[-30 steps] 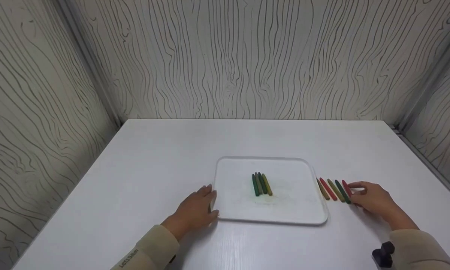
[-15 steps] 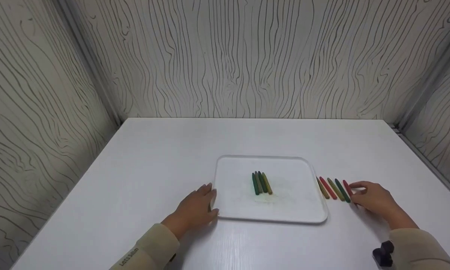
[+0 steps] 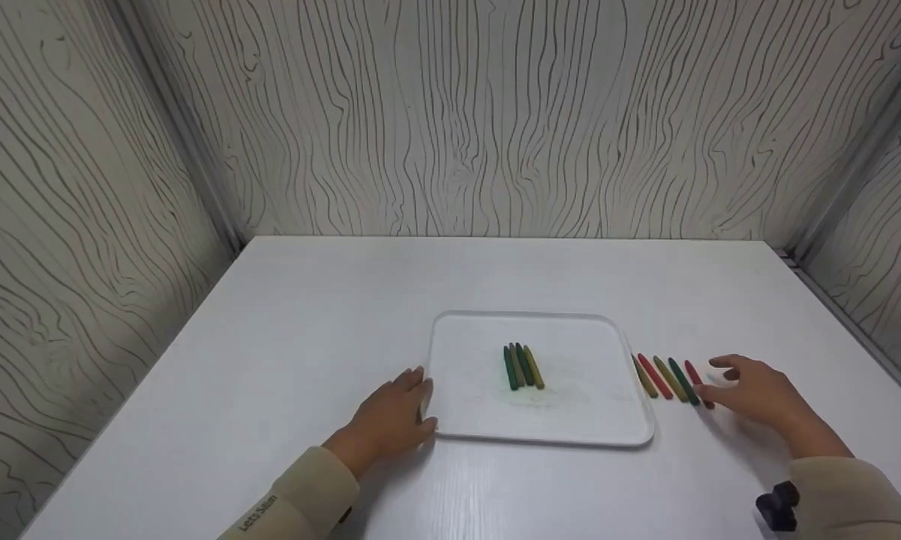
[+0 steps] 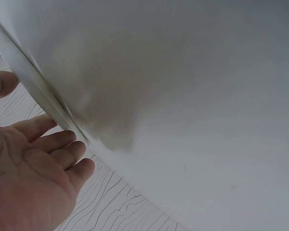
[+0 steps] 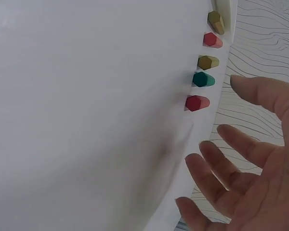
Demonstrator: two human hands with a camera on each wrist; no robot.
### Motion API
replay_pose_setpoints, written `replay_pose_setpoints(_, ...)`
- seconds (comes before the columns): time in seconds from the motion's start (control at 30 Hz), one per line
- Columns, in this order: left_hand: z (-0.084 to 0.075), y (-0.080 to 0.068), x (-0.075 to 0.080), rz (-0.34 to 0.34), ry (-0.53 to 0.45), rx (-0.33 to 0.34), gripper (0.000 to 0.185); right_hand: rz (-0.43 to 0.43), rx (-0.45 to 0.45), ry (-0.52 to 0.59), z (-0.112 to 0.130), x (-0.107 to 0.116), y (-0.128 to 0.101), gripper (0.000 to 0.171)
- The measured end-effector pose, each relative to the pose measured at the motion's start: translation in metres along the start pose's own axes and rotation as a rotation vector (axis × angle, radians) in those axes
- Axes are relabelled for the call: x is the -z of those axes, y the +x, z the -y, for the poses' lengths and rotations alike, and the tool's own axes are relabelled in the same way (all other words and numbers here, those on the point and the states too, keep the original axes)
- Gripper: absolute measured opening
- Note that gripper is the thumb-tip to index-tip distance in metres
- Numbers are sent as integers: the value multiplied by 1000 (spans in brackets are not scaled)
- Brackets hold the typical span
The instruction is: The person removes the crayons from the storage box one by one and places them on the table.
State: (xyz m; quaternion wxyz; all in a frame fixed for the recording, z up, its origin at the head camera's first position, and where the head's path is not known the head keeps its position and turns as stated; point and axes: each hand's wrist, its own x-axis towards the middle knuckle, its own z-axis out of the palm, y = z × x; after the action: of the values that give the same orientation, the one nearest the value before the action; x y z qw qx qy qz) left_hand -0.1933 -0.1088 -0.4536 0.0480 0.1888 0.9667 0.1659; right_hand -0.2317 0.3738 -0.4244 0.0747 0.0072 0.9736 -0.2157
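My left hand (image 3: 390,420) rests against the left edge of a white rectangular tray (image 3: 585,375), fingers along its side. The left wrist view shows those fingertips right at the tray's edge (image 4: 47,96). Near the middle of the tray lie several green and yellow crayons (image 3: 511,367) side by side. To the tray's right, a slanted row of crayons lies on the table. My right hand (image 3: 758,394), thumb and fingers spread with nothing between them, is beside the row's rightmost crayon, a red one (image 5: 196,103). A dark green crayon (image 5: 202,79) lies just left of it.
The row continues toward the tray with an olive crayon (image 3: 670,379), another red crayon (image 3: 654,376) and a brownish-yellow crayon (image 3: 644,376) close to the tray's right rim. Wood-patterned panels (image 3: 458,120) enclose the white table (image 3: 307,300) at the back and sides.
My right hand has let go of the rightmost red crayon, opened its fingers and drawn slightly to the right. The left hand stays at the tray's edge.
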Motion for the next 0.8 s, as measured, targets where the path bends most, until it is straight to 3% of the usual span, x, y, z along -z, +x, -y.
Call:
replay_pose_setpoints(0.33,0,1,-2,-18,8,8,60,-28,-11,-114,8,14,-7,101)
replay_pose_setpoints(0.8,-2,1,2,7,3,6,61,-96,1,-142,24,24,-11,103)
